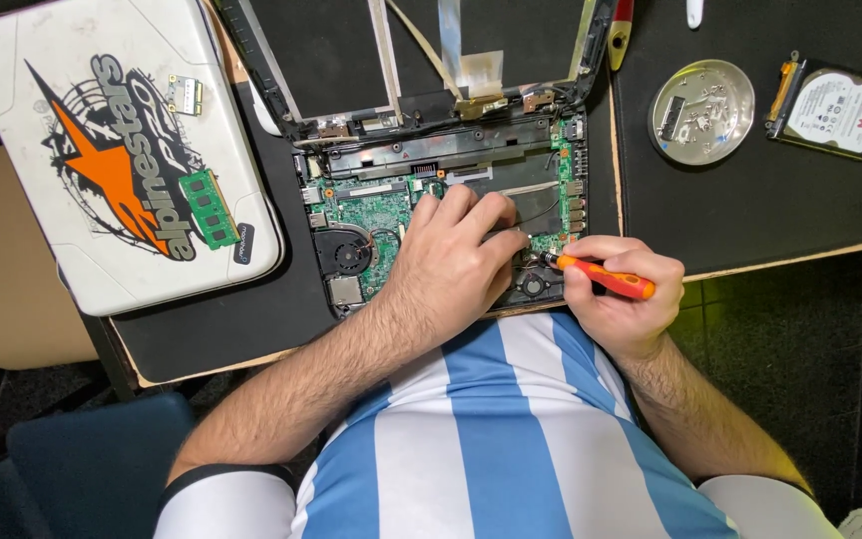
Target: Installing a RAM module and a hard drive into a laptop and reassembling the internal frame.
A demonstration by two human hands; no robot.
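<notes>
Two hands work over an opened laptop [431, 215]. Our right hand [619, 294] pinches a slim orange screwdriver [606, 278], fingers closed around its handle; it lies nearly flat, tip pointing left onto the green circuit board [376, 213]. Our left hand [451, 262] rests fingers-down, loosely spread, just beside the tip.

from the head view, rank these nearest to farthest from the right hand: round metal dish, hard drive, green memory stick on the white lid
1. Round metal dish, above the right hand on the black mat.
2. Hard drive, upper right, beyond the dish.
3. Green memory stick, far left on the white lid.
</notes>
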